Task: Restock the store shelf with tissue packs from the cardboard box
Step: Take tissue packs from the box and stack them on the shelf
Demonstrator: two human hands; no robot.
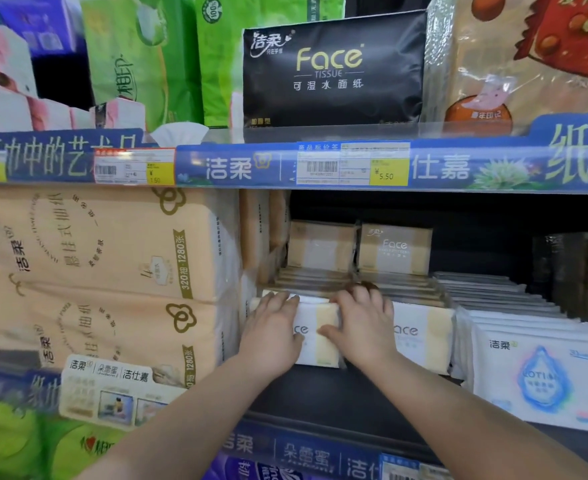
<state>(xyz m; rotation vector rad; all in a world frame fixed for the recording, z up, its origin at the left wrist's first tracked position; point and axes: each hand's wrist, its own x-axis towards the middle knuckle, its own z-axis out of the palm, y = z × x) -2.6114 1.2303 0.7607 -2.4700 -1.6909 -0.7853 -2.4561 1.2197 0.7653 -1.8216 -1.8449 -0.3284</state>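
Observation:
A white-and-yellow "Face" tissue pack (320, 336) stands upright at the front of a row of the same packs (313, 284) on the dark shelf (320, 396). My left hand (273, 332) holds its left side, fingers over the top edge. My right hand (362, 323) holds its right side, thumb on the front and fingers curled over the top. A second row of Face packs (422, 336) stands right beside it. The cardboard box is out of view.
Large beige tissue bundles (105, 271) fill the shelf's left. White lotion tissue packs (528, 372) stand in rows at the right. Two beige packs (358, 249) sit at the back. Above, past the price rail (320, 164), are a black Face pack (334, 69) and green packs (140, 57).

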